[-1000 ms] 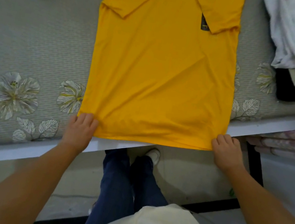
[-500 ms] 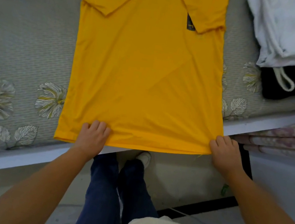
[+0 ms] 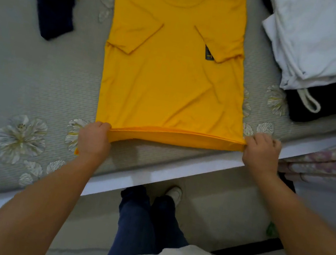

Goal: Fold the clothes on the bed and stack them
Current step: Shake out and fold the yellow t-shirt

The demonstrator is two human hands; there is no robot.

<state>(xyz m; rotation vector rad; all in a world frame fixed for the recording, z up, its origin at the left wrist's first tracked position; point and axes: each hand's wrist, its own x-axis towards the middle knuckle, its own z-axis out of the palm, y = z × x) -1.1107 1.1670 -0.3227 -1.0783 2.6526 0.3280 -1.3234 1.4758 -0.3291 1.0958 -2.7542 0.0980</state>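
Yellow shirt (image 3: 169,87) lies flat on bed (image 3: 35,86), sleeves tucked in. We pinch bottom corners: left hand (image 3: 93,139), right hand (image 3: 261,152), fingers curled on cloth. Soft, light, floppy, we think; hold both corners.

Floral mattress cover (image 3: 30,85); white bed frame edge (image 3: 154,176); grey floor (image 3: 213,220).

Both bare forearms reach forward and slightly inward from the lower corners of the view. The left hand (image 3: 94,139) is knuckles-up, its fingers curled under and pinching the near left corner of the yellow shirt (image 3: 170,82). The right hand (image 3: 261,154) mirrors it at the near right corner, fingers curled round the hem, wrist straight, cream sleeve pushed up by the elbow.
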